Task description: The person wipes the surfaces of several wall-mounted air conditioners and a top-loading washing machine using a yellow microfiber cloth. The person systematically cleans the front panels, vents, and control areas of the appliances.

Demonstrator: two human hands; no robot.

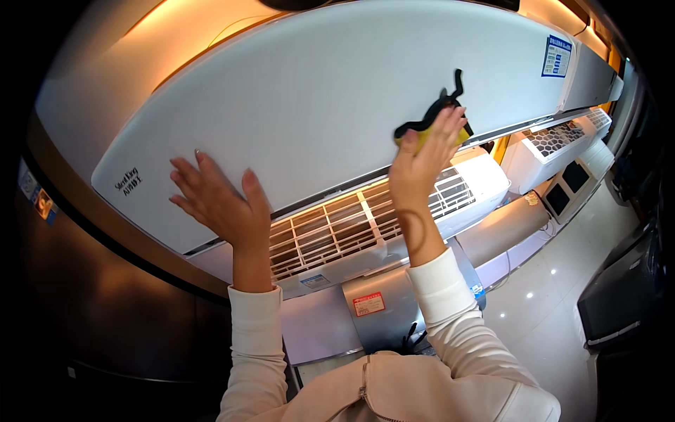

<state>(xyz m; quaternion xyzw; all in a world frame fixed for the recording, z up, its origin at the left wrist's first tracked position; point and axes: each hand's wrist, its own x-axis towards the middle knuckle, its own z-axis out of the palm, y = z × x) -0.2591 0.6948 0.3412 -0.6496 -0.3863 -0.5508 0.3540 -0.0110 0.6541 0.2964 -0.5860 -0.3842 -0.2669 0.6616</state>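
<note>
The large white front panel of a wall-mounted air conditioner [316, 100] stretches across the view before me. My left hand [221, 198], fingers spread and holding nothing, is at the panel's lower left part; its palm seems to rest on the surface. Farther right, my right hand [430, 142] is laid over a yellow and black cloth [433, 113] and presses it to the panel near the lower edge. Part of the cloth is hidden under the palm, and a dark edge of it sticks up past my fingers.
Below the panel is another air conditioner with a slatted grille [327, 227]. Under that sits a silver unit [379, 322] with a red label. More units [553, 140] line the wall at right. Black seats [622, 295] stand on the tiled floor [538, 306].
</note>
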